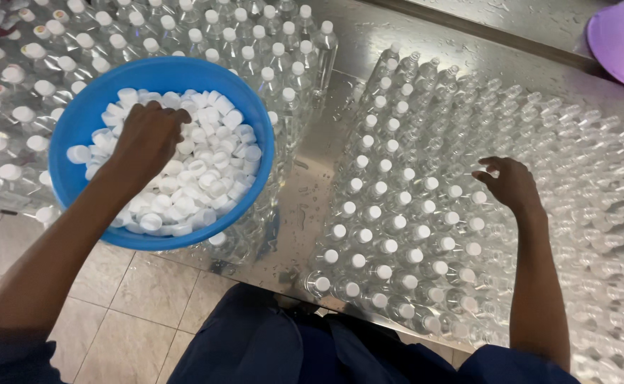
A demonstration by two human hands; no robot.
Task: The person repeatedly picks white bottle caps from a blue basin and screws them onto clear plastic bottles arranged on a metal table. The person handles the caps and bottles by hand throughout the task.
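Capped clear plastic bottles (383, 242), lower centre of frame: upright in rows on a steel table (305, 178), white caps fitted. Right hand (512, 183), centre right: above the bottles at the edge of the capped rows, fingers curled loosely; whether it holds a cap cannot be told. Uncapped bottles (575, 142), right. Blue basin (159, 75), upper left: round, heaped with loose white caps (205, 178). Left hand (148, 139): inside the basin, fingers bent down into the caps, touching them; a closed grasp not discernible. More capped bottles (241, 35) behind the basin.
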